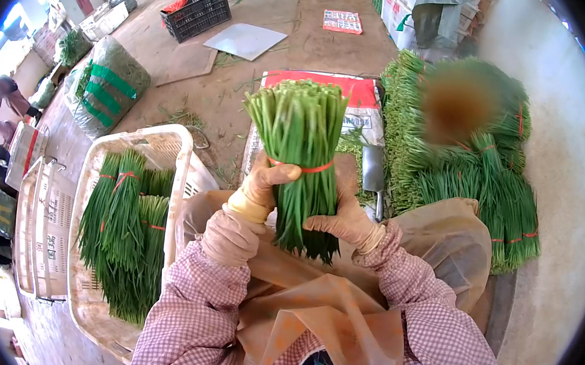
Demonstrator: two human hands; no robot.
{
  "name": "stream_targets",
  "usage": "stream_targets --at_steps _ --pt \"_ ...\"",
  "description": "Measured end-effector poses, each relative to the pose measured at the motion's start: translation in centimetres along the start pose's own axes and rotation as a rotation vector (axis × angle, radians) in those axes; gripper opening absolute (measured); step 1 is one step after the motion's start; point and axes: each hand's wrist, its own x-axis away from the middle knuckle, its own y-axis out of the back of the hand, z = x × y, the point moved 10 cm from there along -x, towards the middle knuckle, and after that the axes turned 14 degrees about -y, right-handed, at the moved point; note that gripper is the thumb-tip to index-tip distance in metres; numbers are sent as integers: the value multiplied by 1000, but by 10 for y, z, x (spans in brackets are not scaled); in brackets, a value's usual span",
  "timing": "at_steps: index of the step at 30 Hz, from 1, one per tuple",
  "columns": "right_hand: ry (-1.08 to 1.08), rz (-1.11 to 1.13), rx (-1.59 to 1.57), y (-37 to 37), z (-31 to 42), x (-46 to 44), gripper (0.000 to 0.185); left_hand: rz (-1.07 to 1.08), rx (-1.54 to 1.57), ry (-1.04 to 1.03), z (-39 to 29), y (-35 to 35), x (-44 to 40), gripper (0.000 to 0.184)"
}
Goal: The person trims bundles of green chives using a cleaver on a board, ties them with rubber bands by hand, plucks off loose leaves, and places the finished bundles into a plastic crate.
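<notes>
In front of my chest stands an upright bundle of green chives (pixel 304 128), its pale cut ends up and its dark leaf tips down. A red band circles it near the middle. My gloved left hand (pixel 264 187) grips it at the band, thumb across the front. Lower down on the other side, my gloved right hand (pixel 345 218) is wrapped round the leaves, thumb in front. Beyond my right hand, a broad metal tool (pixel 373 169) with a handle lies on a printed sack (pixel 363 95) among green scraps.
At my left is a white plastic basket (pixel 187 152) with several banded chive bundles (pixel 117 237). A large pile of chives (pixel 401 129) rises at my right by the pale wall. Farther off are a black crate (pixel 195 17), a white board (pixel 246 41) and a stuffed sack (pixel 109 86).
</notes>
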Motion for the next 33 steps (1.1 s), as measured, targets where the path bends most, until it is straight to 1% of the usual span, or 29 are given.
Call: stream_targets --at_steps 1,2,3,4,5,7,8,9,10,11,13,14,15,17,18,19,20,21,22,23,24,25,26,27,28,29,30,31,33 --pt "0 1 1 0 7 4 114 19 93 46 3 0 2 81" --pt "-8 54 115 -4 15 9 112 43 112 102 4 1 5 83" --pt "-14 106 231 -7 20 12 110 47 109 96 1 0 5 83" --pt "114 102 343 -4 35 18 86 46 120 48 -4 0 4 84" --pt "117 102 347 3 43 23 86 44 133 1 -9 -2 2 85" --pt "-32 -178 14 51 53 32 68 44 141 -25 -11 -4 -1 88" --pt "-35 -174 20 48 64 34 68 67 130 -27 -7 0 -2 88" --pt "149 -325 43 55 92 45 61 92 118 -26 -6 2 -3 89" --pt "334 -476 64 61 115 59 54 110 111 37 -3 1 -1 89" --pt "339 -479 64 57 121 57 54 116 110 36 -2 0 -2 89" --pt "277 -378 212 36 130 40 40 155 123 52 5 -2 -3 87" --pt "229 -301 95 30 123 27 27 154 121 21 6 1 -4 86" --pt "241 -292 102 30 125 23 27 156 116 6 5 5 -5 86" --pt "-24 -202 8 30 100 8 21 184 106 12 8 10 -2 85" --pt "-9 -114 -131 24 111 16 18 94 128 29 -3 0 5 68" --pt "124 18 -325 29 115 22 18 86 126 15 1 -1 5 68" --pt "238 181 -521 33 118 32 18 60 99 104 12 7 9 60" --pt "252 458 -798 45 116 37 25 -8 49 166 9 25 17 51" --pt "187 772 -1118 57 112 45 33 -106 -135 259 15 44 23 55" --pt "65 1047 -1348 69 107 56 42 -196 -191 235 0 32 23 49" --pt "246 860 -858 66 126 58 33 -178 -159 269 -15 24 26 54" --pt "407 643 -376 63 144 57 30 -201 -70 132 -5 27 16 66" --pt "410 293 -185 94 119 37 26 -93 64 108 4 20 3 78" --pt "432 -102 12 130 106 27 34 3 180 -53 -23 -3 1 81" --pt "448 -74 26 113 106 22 34 160 234 -113 -5 -7 -10 81" --pt "406 -175 92 93 104 22 38 245 301 -211 -9 -16 -15 82" --pt "360 -283 149 75 99 24 44 274 382 -172 -3 -23 -15 81" --pt "428 -166 102 48 108 20 54 297 465 -126 2 -28 -12 81" --pt "399 -262 -8 34 93 4 54 261 511 -173 -19 -35 -9 78"
